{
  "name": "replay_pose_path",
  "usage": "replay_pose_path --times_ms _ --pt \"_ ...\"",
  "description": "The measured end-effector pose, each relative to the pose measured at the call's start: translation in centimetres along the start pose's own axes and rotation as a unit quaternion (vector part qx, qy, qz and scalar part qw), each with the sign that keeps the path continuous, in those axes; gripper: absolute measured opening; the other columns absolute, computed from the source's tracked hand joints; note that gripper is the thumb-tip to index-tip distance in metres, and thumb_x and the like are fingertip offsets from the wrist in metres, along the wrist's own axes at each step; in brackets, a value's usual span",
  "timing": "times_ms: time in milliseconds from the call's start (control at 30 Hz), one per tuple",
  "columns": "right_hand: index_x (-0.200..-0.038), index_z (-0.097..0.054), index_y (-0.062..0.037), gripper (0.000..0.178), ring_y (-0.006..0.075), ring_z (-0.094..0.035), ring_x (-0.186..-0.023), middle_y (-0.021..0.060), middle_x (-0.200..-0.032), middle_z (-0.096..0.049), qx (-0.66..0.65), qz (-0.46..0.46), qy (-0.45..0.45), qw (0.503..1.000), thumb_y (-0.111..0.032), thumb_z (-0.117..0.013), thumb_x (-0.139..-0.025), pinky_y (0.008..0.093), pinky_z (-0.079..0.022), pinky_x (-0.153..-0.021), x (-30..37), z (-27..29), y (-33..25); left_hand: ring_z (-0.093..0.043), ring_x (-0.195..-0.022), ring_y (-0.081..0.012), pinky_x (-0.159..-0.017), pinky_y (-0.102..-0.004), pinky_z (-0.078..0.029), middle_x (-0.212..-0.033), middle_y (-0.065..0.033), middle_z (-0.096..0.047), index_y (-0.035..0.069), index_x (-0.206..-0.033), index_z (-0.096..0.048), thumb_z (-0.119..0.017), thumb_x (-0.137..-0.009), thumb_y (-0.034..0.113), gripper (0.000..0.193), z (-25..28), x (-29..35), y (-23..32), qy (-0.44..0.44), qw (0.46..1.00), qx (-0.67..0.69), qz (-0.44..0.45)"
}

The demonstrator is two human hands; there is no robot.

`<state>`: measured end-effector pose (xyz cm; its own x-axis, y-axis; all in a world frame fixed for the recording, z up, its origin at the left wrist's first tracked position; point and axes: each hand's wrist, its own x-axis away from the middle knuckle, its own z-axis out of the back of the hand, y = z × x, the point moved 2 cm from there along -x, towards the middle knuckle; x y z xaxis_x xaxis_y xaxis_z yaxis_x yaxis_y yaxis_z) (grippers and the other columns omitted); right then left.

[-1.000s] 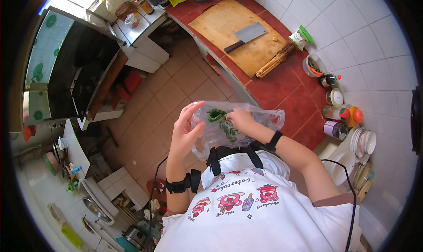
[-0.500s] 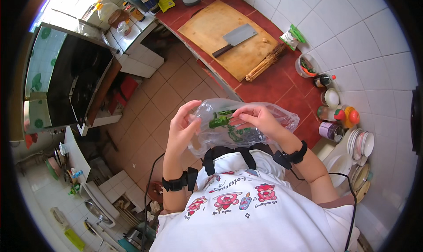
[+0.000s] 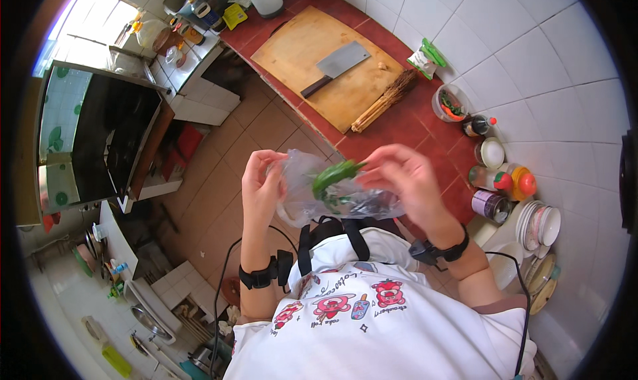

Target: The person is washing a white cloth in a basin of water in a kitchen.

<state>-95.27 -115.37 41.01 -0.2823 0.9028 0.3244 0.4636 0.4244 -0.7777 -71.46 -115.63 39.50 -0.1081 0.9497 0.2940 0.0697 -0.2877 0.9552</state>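
My left hand [image 3: 261,180] is closed on the rim of a clear plastic bag [image 3: 299,197], which hangs in front of my waist. More green pieces show through its film lower down. In my right hand [image 3: 407,180] a green pepper [image 3: 334,176] is pinched by its narrow stem end, level with the bag's mouth. The thumb and fingers of this hand are slightly blurred. Whether the pepper's lower end still touches the bag, I cannot tell.
On the red-tiled counter [image 3: 425,150] ahead lies a wooden cutting board [image 3: 286,54] with a cleaver [image 3: 342,59] and a bundled stick brush [image 3: 382,103]. A tub of vegetables [image 3: 450,103], bottles, jars and stacked plates [image 3: 531,224] line the right wall. A stove [image 3: 126,140] stands left.
My right hand has drawn the green pepper up from inside the bag and moved slightly right. The left hand keeps hold of the bag's rim. The view has shifted a little.
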Motion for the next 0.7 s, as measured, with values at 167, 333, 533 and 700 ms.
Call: replay_pose_path --times_ms 167,333,533,700 --pt "-0.098 -0.055 0.0022 0.017 0.0241 -0.064 -0.079 0.0120 -0.093 -0.060 -0.014 0.186 0.201 0.962 -0.006 -0.045 -0.087 0.0304 -0.054 -0.068 -0.4 9.2 -6.9 -0.043 -0.046 -0.0043 -0.039 -0.0174 -0.032 -0.101 -0.0092 -0.056 0.001 -0.085 -0.050 -0.041 -0.087 0.001 0.009 0.1 0.0 -0.1 0.008 1.000 -0.008 0.016" --pt "-0.105 -0.054 0.0030 0.023 0.0225 -0.064 -0.078 0.0136 -0.097 -0.060 0.196 0.247 0.328 0.891 -0.009 -0.045 -0.088 0.0269 -0.053 -0.065 -5.8 19.8 -5.8 -0.045 -0.046 -0.0052 -0.039 -0.0177 -0.033 -0.104 -0.0110 -0.057 -0.002 -0.077 -0.057 -0.039 -0.086 -0.001 0.019 1.5 0.1 -0.4 0.046 0.996 -0.073 -0.018" --pt "-0.112 -0.051 0.0004 0.031 0.0194 -0.062 -0.087 0.0169 -0.104 -0.059 0.513 0.164 0.403 0.740 -0.011 -0.048 -0.084 0.0287 -0.049 -0.072 -12.2 36.5 1.3 -0.046 -0.047 -0.0064 -0.041 -0.0183 -0.034 -0.092 -0.0089 -0.059 -0.004 -0.091 -0.061 -0.039 -0.083 -0.004 0.023 2.5 0.5 0.4 0.068 0.992 -0.102 -0.039" --pt "-0.120 -0.045 -0.0018 0.042 0.0210 -0.061 -0.088 0.0183 -0.113 -0.054 0.444 0.165 0.359 0.804 -0.008 -0.052 -0.079 0.0290 -0.047 -0.077 -12.4 29.4 2.7 -0.044 -0.046 -0.0063 -0.043 -0.0190 -0.035 -0.066 -0.0011 -0.049 -0.002 -0.102 -0.059 -0.039 -0.083 -0.003 0.027 3.1 1.4 -0.1 0.071 0.993 -0.091 -0.018"
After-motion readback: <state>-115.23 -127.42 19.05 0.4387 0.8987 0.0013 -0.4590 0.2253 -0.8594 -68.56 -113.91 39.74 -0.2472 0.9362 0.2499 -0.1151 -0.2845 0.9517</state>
